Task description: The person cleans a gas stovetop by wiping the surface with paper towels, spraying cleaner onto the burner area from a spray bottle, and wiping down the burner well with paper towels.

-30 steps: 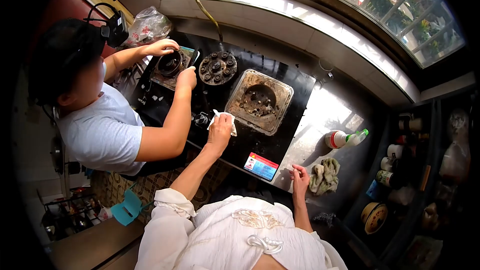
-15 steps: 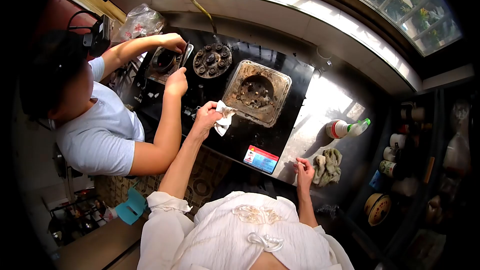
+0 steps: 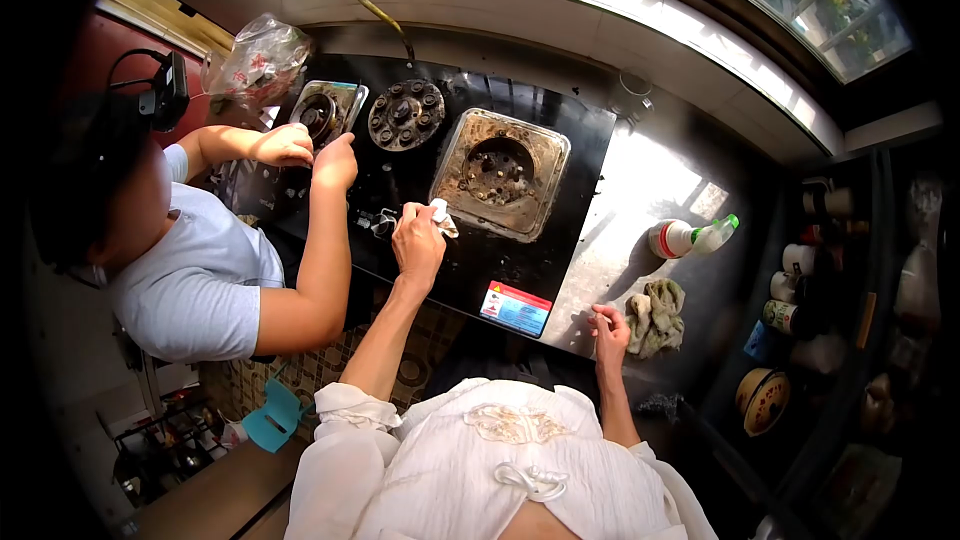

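My left hand (image 3: 419,245) is closed on a crumpled white tissue (image 3: 446,220), pressed near the left front corner of a greasy metal drip tray (image 3: 543,137). The tray lies on the black gas stove (image 3: 520,265), with dark grime and bits of debris in its round recess. Behind my left hand sits a round black burner (image 3: 406,115). My right hand (image 3: 609,333) hangs at the front edge of the metal counter, fingers loosely curled but apart, holding nothing. Just right of it lies a dirty greenish rag (image 3: 656,318).
A co-worker (image 3: 215,270) on the left has both hands at another metal tray (image 3: 345,105). A spray bottle (image 3: 678,238) and a glass (image 3: 632,95) stand on the metal counter (image 3: 610,270). A hose (image 3: 370,2) hangs behind the stove. Shelves with cups (image 3: 798,260) line the right.
My left hand has turned over and pressed the tissue lower onto the stove beside the tray. The co-worker's tray has tipped down from upright, and their far hand has moved toward them.
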A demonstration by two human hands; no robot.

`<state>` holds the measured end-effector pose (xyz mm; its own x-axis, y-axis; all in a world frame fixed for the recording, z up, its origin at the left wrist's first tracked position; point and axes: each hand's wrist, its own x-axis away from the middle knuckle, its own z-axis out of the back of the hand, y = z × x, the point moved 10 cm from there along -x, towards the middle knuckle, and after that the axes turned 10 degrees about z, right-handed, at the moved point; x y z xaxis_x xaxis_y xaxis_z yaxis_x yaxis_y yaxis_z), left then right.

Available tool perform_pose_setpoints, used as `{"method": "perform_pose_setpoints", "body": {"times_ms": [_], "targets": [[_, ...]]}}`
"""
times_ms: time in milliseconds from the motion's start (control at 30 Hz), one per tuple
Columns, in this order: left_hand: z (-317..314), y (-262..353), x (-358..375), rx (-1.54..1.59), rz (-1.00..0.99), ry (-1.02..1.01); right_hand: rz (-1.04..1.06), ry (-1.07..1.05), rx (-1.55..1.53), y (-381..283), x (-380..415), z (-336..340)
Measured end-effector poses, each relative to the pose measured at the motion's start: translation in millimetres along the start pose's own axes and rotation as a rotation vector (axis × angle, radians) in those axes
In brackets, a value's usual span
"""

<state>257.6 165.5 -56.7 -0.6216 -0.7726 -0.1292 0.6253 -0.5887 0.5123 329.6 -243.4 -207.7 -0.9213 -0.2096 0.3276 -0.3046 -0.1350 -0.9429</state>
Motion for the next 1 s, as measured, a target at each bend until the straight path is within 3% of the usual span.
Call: {"method": "perform_pose_setpoints", "body": {"times_ms": [133,333,433,467,600,867,1000], "targets": [[-3,25,22,0.059,-0.048,0.007,-0.038,0.017,-0.032,7,1,1],[-31,53,28,-0.107,-0.162,0.019,-0.017,-0.009,0.000,6,-3,0],[-31,73,36,-0.062,-0.285,-0.033,-0.016,-0.025,-0.017,5,-5,-5],[-37,76,38,-0.015,-0.247,-0.116,-0.014,-0.024,-0.027,5,-5,-6],[-49,85,51,0.103,-0.315,-0.133,-0.027,-0.043,-0.013,5,-4,-10],[-17,43,53,0.029,-0.222,-0.103,-0.043,0.051,-0.026,2,5,5],[-16,29,18,0.230,-0.139,-0.154,-0.053,0.063,0.027,4,8,11]]}}
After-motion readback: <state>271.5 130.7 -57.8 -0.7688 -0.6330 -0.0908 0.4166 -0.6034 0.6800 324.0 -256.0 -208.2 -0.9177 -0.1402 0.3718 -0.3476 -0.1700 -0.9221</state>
